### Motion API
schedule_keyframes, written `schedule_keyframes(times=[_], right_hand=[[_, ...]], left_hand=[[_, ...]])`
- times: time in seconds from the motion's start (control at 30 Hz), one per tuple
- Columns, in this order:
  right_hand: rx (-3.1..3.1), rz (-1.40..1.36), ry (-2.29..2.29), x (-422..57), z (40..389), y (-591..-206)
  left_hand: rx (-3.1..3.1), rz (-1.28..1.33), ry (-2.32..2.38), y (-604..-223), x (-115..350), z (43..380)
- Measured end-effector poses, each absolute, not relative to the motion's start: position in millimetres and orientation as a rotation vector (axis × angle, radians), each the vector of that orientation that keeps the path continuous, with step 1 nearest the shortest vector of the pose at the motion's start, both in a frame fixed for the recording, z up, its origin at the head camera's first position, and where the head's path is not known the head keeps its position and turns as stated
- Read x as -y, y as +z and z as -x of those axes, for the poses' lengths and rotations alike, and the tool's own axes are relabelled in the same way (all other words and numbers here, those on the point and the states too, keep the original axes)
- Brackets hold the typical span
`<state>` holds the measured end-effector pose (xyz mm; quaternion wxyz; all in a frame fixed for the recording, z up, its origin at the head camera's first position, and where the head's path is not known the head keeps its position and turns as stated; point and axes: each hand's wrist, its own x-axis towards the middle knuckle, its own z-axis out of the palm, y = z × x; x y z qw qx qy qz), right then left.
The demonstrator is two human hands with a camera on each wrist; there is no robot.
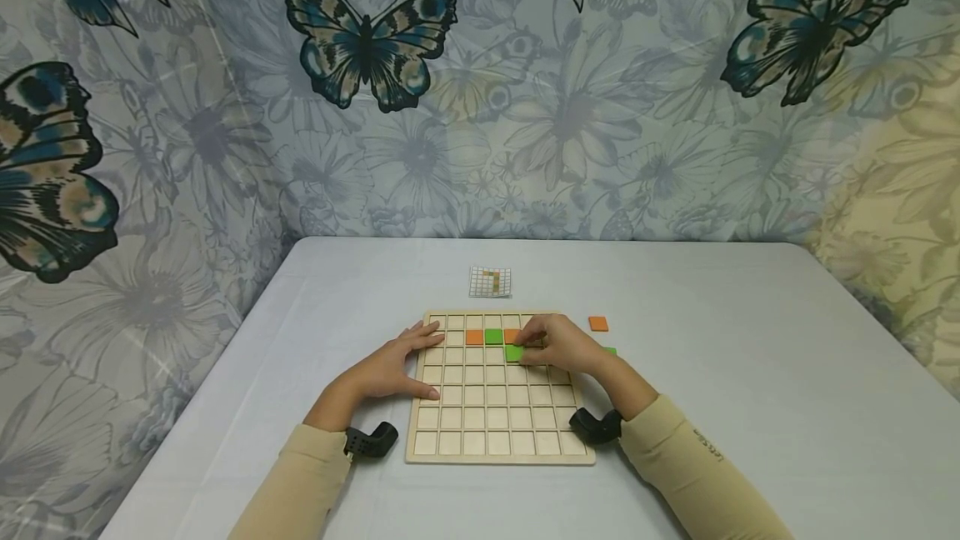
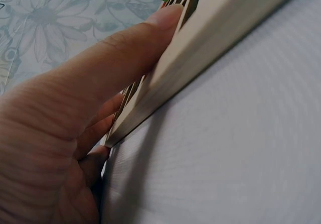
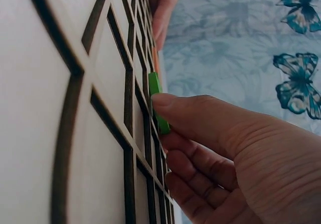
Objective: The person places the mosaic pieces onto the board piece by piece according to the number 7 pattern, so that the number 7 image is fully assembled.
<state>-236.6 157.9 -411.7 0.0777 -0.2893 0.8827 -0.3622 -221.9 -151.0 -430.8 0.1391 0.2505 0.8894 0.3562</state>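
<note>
One green tile (image 1: pixel 513 353) in the pinch of my right hand (image 1: pixel 558 344)

At the wooden grid board (image 1: pixel 498 417), I judge that I am at the step of setting this piece into its cell. Thumb and fingers are clamped on it, in the third row from the far edge, just on my side of the right-end orange tile (image 1: pixel 511 335). Up close its edge stands proud of the ridges; I cannot tell whether any side is down in the recess. As I read it, the next move calls for squaring its corners to the cell and pressing it flat without nudging its neighbour.

My left hand (image 1: pixel 386 369) lies at the board's left edge, thumb and fingers spread apart, the thumb tip on the rim, probably steadying the frame.

Pale, smooth wood makes up the board: thin raised ridges cross into square recesses, their sides dark. The left-end orange tile (image 1: pixel 475 337) and middle green tile (image 1: pixel 493 337) sit side by side, flat, thin and evenly coloured. Off to the right, a loose orange square (image 1: pixel 597 323) and a mostly hidden green piece (image 1: pixel 611 351) lie on the white tabletop (image 1: pixel 750 357). Beyond the board rests a small gridded pattern card (image 1: pixel 490 282).
</note>
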Motion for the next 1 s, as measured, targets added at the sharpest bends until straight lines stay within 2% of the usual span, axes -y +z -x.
schedule_keyframes(times=[0.57,1.0], right_hand=[[-2.653,0.897,-1.044,-155.2,236.1,-409.9],[-2.689,0.776,-1.051,-176.2,239.8,-399.9]], left_hand=[[-2.570,-0.731,1.029,-431.7,153.9,222.2],[-2.574,-0.729,1.025,-434.6,152.1,224.4]])
